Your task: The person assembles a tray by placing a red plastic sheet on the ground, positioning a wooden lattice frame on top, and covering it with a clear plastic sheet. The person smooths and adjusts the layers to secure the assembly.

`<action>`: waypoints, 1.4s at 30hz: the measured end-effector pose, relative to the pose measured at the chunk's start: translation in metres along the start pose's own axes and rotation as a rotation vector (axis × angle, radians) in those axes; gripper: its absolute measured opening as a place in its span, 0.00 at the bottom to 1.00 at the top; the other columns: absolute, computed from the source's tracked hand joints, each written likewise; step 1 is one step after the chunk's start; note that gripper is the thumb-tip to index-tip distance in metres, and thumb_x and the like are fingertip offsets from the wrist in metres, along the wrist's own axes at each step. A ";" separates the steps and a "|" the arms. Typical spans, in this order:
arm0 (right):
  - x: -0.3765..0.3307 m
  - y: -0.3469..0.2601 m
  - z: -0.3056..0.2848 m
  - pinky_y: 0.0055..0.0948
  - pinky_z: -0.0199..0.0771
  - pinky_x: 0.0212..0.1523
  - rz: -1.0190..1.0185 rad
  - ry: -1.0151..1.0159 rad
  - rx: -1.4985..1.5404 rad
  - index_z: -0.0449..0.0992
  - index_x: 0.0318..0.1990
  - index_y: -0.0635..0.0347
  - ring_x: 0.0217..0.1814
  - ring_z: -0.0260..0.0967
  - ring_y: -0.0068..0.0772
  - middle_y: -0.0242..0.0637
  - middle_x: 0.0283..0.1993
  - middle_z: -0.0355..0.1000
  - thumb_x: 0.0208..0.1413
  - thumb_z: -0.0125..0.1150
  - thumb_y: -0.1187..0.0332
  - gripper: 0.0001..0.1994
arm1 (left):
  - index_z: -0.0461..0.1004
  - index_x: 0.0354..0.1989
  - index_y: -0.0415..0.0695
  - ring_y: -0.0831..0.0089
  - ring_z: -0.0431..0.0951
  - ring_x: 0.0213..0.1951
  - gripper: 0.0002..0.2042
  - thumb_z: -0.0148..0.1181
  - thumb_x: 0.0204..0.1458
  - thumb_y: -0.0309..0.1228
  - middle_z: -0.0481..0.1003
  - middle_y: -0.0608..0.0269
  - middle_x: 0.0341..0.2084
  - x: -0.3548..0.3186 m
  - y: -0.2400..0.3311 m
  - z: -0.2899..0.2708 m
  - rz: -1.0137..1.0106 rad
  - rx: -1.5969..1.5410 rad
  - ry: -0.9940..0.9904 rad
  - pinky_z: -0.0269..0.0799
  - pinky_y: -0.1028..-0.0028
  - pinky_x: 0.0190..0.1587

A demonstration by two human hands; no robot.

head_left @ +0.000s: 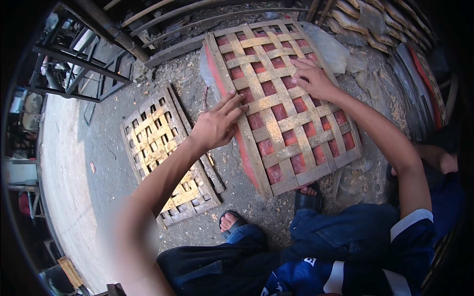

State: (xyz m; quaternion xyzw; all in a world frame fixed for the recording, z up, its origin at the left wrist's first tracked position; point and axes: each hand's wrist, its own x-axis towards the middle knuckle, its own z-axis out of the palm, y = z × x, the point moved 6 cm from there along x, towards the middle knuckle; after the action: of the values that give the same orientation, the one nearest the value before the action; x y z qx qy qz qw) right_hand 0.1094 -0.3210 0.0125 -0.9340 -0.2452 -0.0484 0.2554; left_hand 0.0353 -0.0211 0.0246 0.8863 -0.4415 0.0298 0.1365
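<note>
In front of me lies a woven wooden lattice panel (pixel 266 74), its slats crossing over and under inside a wooden frame. Red sheeting (pixel 247 158) shows through the gaps and sticks out along the left side. My left hand (pixel 217 121) rests on the panel's left frame rail, fingers stretched over its edge. Over the upper right part of the lattice is my right hand (pixel 316 83), fingers apart and partly bent, touching or just above the slats. Nothing shows in either hand. What lies beneath the panel is mostly hidden.
Left of the panel, smaller lattice frames (pixel 168 148) lie stacked on the concrete. A dark metal frame (pixel 79 74) stands at the far left, and wooden rails (pixel 173 54) run along the back. Layered sheets (pixel 414 89) and another person's leg (pixel 439 160) are at right.
</note>
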 end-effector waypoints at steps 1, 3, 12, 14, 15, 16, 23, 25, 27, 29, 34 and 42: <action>0.000 0.000 0.000 0.46 0.57 0.72 -0.007 0.006 0.005 0.81 0.36 0.62 0.76 0.54 0.54 0.51 0.70 0.66 0.61 0.62 0.64 0.10 | 0.67 0.63 0.49 0.55 0.59 0.72 0.29 0.60 0.48 0.24 0.62 0.61 0.69 -0.001 -0.001 0.000 -0.003 0.007 -0.001 0.82 0.62 0.54; -0.002 0.003 0.000 0.46 0.56 0.72 -0.015 0.017 0.013 0.80 0.36 0.62 0.76 0.54 0.53 0.51 0.70 0.66 0.61 0.61 0.64 0.10 | 0.67 0.63 0.49 0.55 0.60 0.72 0.29 0.60 0.48 0.24 0.62 0.61 0.70 -0.001 0.000 -0.001 0.006 0.001 0.008 0.82 0.62 0.54; -0.009 0.016 -0.002 0.39 0.57 0.71 0.054 0.072 0.078 0.77 0.39 0.66 0.73 0.62 0.44 0.46 0.70 0.68 0.66 0.56 0.66 0.11 | 0.66 0.62 0.47 0.55 0.61 0.71 0.27 0.56 0.50 0.28 0.62 0.56 0.69 0.002 0.002 -0.001 0.018 0.030 -0.019 0.82 0.62 0.52; -0.007 0.030 -0.009 0.37 0.64 0.67 0.149 0.090 0.220 0.78 0.41 0.66 0.66 0.68 0.46 0.45 0.67 0.70 0.66 0.57 0.65 0.11 | 0.66 0.63 0.47 0.55 0.61 0.71 0.27 0.56 0.50 0.28 0.62 0.56 0.69 0.003 0.002 0.001 0.018 0.032 -0.026 0.82 0.62 0.52; -0.006 0.035 -0.011 0.36 0.67 0.64 0.197 0.099 0.291 0.78 0.42 0.66 0.63 0.71 0.46 0.45 0.65 0.72 0.65 0.57 0.65 0.11 | 0.66 0.63 0.47 0.55 0.61 0.71 0.27 0.56 0.50 0.28 0.62 0.56 0.69 0.004 0.002 0.001 0.015 0.031 -0.033 0.82 0.62 0.52; -0.008 0.039 -0.014 0.35 0.69 0.62 0.237 0.109 0.277 0.78 0.42 0.65 0.60 0.73 0.44 0.45 0.63 0.73 0.66 0.57 0.65 0.11 | 0.66 0.63 0.47 0.55 0.61 0.72 0.27 0.56 0.50 0.28 0.62 0.57 0.69 0.004 0.002 0.002 0.011 0.029 -0.039 0.82 0.62 0.52; -0.015 0.037 -0.075 0.42 0.75 0.49 -0.149 0.004 -0.338 0.75 0.49 0.61 0.50 0.75 0.49 0.40 0.53 0.75 0.60 0.57 0.72 0.11 | 0.66 0.64 0.48 0.55 0.60 0.72 0.29 0.59 0.49 0.28 0.61 0.58 0.70 -0.003 0.000 0.000 -0.008 0.038 -0.025 0.81 0.62 0.54; -0.028 0.091 -0.096 0.46 0.74 0.51 0.012 -0.149 -0.518 0.73 0.52 0.59 0.53 0.73 0.53 0.40 0.55 0.73 0.56 0.55 0.75 0.15 | 0.66 0.63 0.48 0.54 0.59 0.72 0.29 0.59 0.48 0.25 0.61 0.58 0.70 0.002 0.003 0.000 -0.017 -0.003 -0.025 0.79 0.62 0.58; -0.042 0.123 -0.119 0.47 0.74 0.54 0.381 -0.033 -0.627 0.74 0.52 0.59 0.56 0.72 0.53 0.42 0.57 0.72 0.56 0.54 0.76 0.15 | 0.66 0.64 0.48 0.53 0.59 0.72 0.30 0.60 0.48 0.25 0.60 0.58 0.70 0.000 0.003 0.001 -0.025 0.002 -0.024 0.79 0.62 0.57; -0.051 0.134 -0.134 0.48 0.73 0.56 0.405 0.028 -0.579 0.74 0.52 0.59 0.58 0.71 0.54 0.43 0.58 0.71 0.55 0.55 0.75 0.16 | 0.66 0.64 0.48 0.53 0.59 0.72 0.30 0.60 0.48 0.25 0.60 0.57 0.70 0.000 0.005 0.000 0.001 -0.005 0.005 0.79 0.61 0.57; -0.037 0.102 -0.106 0.47 0.70 0.59 0.198 -0.015 -0.548 0.75 0.51 0.58 0.58 0.70 0.49 0.42 0.54 0.72 0.55 0.56 0.74 0.16 | 0.66 0.63 0.48 0.51 0.59 0.72 0.29 0.59 0.48 0.24 0.61 0.56 0.69 0.001 0.003 0.002 -0.005 -0.017 0.012 0.78 0.60 0.58; 0.052 -0.028 -0.013 0.44 0.70 0.52 -0.162 0.025 -0.156 0.72 0.43 0.59 0.51 0.70 0.47 0.41 0.43 0.71 0.53 0.61 0.70 0.10 | 0.64 0.66 0.49 0.51 0.57 0.73 0.31 0.58 0.50 0.23 0.60 0.55 0.70 -0.002 0.004 0.001 -0.017 -0.026 -0.002 0.75 0.58 0.63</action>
State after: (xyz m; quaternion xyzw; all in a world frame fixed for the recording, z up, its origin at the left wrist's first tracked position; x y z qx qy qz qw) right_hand 0.1419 -0.2836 0.0481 -0.9275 -0.3121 -0.0994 0.1803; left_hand 0.0303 -0.0222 0.0242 0.8883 -0.4343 0.0216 0.1480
